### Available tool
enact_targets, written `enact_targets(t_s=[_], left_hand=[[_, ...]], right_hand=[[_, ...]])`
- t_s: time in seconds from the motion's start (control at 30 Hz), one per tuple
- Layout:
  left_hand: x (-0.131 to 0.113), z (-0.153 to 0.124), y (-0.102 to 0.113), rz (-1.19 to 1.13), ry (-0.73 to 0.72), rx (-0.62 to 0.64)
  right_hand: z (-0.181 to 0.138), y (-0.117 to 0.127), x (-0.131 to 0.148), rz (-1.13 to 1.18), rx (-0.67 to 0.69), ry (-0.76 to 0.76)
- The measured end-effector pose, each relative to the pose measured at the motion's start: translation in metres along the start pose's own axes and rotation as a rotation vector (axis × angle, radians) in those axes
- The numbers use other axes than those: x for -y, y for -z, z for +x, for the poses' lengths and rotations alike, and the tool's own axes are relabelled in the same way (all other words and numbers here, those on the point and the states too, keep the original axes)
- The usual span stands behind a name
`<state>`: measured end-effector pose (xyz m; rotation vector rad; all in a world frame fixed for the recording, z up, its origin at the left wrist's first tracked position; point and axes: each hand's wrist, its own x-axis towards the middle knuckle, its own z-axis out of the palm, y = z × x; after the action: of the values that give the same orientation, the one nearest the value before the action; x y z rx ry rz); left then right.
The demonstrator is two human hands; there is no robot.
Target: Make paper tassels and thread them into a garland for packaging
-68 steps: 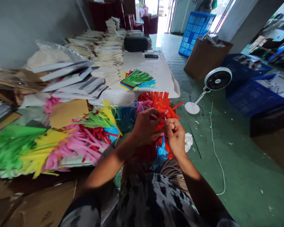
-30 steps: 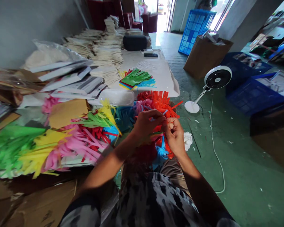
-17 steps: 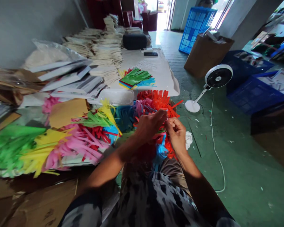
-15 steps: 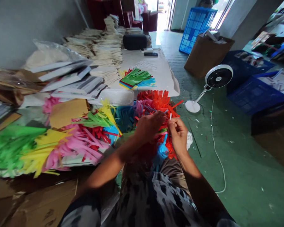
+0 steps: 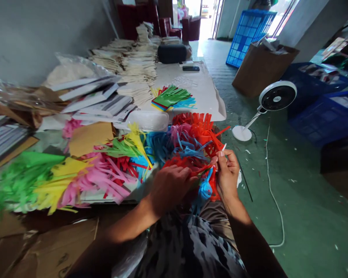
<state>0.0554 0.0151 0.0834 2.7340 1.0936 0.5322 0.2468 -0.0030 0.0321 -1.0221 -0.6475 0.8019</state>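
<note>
Comprises one left hand (image 5: pixel 171 186), one right hand (image 5: pixel 227 175), one white stick (image 5: pixel 224 147), one fan (image 5: pixel 276 97), one tall blue crate (image 5: pixel 246 38), two low blue bins (image 5: pixel 324 119), one black case (image 5: pixel 172 53), one plastic tray (image 5: pixel 147 121); colored strips (image 5: pixel 103 177) beyond counting.

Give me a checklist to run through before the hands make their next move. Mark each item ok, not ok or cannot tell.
1. Right grip closed on the small white piece: ok; the tip sticks out above it.
2. Left grip holding the red strips: cannot tell; it is right at them, but its hold is hidden.
3. Strips near the grips untangled: not ok; blue strips lie jumbled with red ones.
4. Fan apart from both grips: ok; it stands on the floor to the right.
5. Green fringed sheets apart from both grips: ok; they lie farther off.
</note>
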Motion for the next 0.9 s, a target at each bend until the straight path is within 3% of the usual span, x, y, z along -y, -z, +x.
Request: enact_targets(t_s=[0.1,0.23,0.3,0.4,0.47,0.63,0.8,0.9], left_hand=[[0.016,-0.006,0.003,0.076,-0.068,-0.083],[0.038,0.008,0.013,0.203,-0.027,-0.154],[0.045,0.023,0.017,0.191,-0.107,-0.109],[0.052,0.046,0.011,0.111,-0.335,0.025],[0.056,0.058,0.001,0.093,-0.374,0.05],[0.072,0.083,-0.019,0.01,-0.302,0.061],[0.078,0.122,-0.006,-0.269,-0.111,-0.166],[0.081,0.144,-0.004,-0.46,-0.016,-0.132]], right_hand=[[0.001,0.003,0.002,-0.048,-0.017,-0.003],[0.0,0.004,0.003,-0.132,0.009,-0.001],[-0.002,0.004,0.005,-0.165,0.022,0.015],[-0.002,0.004,0.007,-0.19,0.029,0.035],[-0.001,0.005,0.008,-0.185,0.031,0.038],[0.0,0.008,0.007,-0.192,0.041,0.023],[-0.001,0.008,0.005,-0.237,0.049,0.041],[-0.002,0.005,0.006,-0.245,0.05,0.05]])
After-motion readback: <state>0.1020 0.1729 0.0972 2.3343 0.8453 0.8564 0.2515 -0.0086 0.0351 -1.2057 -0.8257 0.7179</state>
